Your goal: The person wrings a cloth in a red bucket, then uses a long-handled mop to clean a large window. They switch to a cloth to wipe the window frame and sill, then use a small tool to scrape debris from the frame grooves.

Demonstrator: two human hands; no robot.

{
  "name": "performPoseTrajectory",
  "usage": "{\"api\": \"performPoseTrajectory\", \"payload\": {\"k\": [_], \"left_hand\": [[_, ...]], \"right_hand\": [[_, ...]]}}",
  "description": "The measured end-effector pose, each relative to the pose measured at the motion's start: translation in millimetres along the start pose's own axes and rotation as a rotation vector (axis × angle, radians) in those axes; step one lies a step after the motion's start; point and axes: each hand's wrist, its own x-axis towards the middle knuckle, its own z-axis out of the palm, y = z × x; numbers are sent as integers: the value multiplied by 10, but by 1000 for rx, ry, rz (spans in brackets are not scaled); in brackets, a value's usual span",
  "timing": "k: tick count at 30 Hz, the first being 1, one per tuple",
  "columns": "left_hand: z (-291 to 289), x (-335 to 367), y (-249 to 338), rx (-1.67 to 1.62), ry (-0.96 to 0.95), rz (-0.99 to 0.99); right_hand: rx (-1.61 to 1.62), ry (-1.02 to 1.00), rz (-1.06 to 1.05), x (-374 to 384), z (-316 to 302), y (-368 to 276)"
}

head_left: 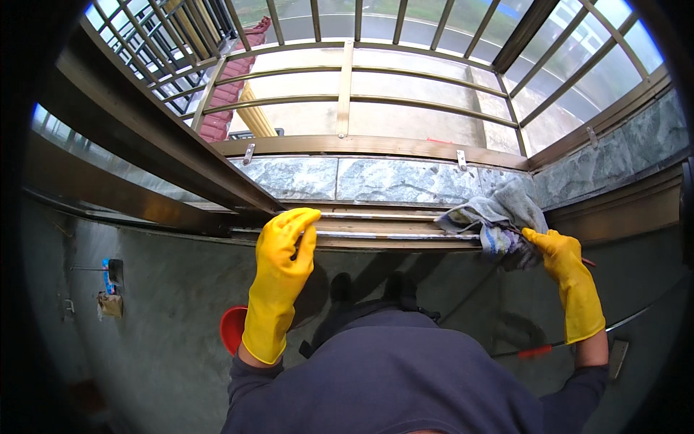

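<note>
Yellow-gloved hands (283,249) at window track (383,226), right one (562,254) gripping thin rod (589,262), gray cloth (517,206) at its end

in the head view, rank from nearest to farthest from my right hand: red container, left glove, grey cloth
1. Grey cloth: just left of the right hand.
2. Left glove: well to the left.
3. Red container: lower left, partly hidden behind the left glove.

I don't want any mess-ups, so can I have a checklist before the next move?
1. Yellow gloves on both hands: ok.
2. Right hand gripping thin stick by the gray cloth: ok.
3. Left hand empty: cannot tell, its palm is hidden.
4. Window track uncovered: not ok, the cloth lies over its right part.
5. Red container filled: cannot tell, little of it shows.
</note>
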Motion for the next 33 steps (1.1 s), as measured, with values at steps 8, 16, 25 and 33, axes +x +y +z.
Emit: {"api": "performPoseTrajectory", "payload": {"k": [8, 16, 25, 33], "left_hand": [[153, 100, -91, -70, -88, -22], [80, 130, -162, -71, -186, -35], [671, 346, 423, -113, -398, 320], [1238, 639, 789, -17, -572, 273]], "right_hand": [[-27, -214, -305, 891, 275, -897], [175, -552, -477, 1569, 287, -1734], [-138, -559, 133, 417, -449, -201], [-191, -241, -33, -99, -307, 189]]}}
